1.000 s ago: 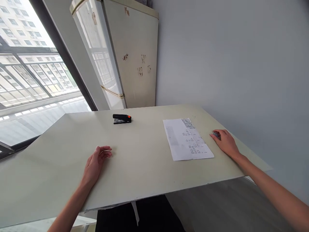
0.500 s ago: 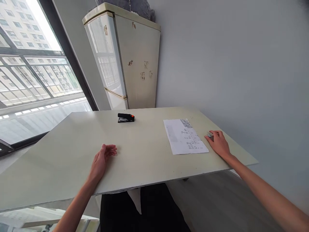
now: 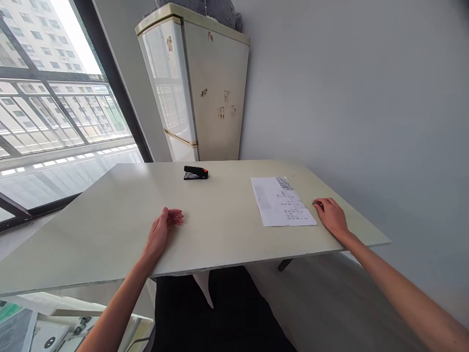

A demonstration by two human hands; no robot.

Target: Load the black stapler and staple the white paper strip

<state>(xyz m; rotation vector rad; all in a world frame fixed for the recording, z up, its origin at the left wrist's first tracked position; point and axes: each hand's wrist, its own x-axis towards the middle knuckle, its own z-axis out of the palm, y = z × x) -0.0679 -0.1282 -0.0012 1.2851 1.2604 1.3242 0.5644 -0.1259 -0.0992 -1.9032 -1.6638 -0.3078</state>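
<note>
My left hand rests on its edge on the white table, fingers loosely curled and apart, holding nothing. At the right, my right hand is closed, thumb and fingers pinching a small grey, metallic-looking piece. Most of that piece is hidden by the fingers, so its kind cannot be told. Just left of this hand lies a sheet of printed paper, flat on the table. A black stapler with an orange-red mark lies near the far edge, beyond my left hand.
Behind the table stands a worn white refrigerator, with a grey fluffy thing on top. A grey wall borders the right side, a window the left. Below the table at left is a box-like unit holding several things.
My right hand's fingers have closed further round the small grey piece, which shows less now. The view has shifted slightly; stapler and paper stay in place on the table.
</note>
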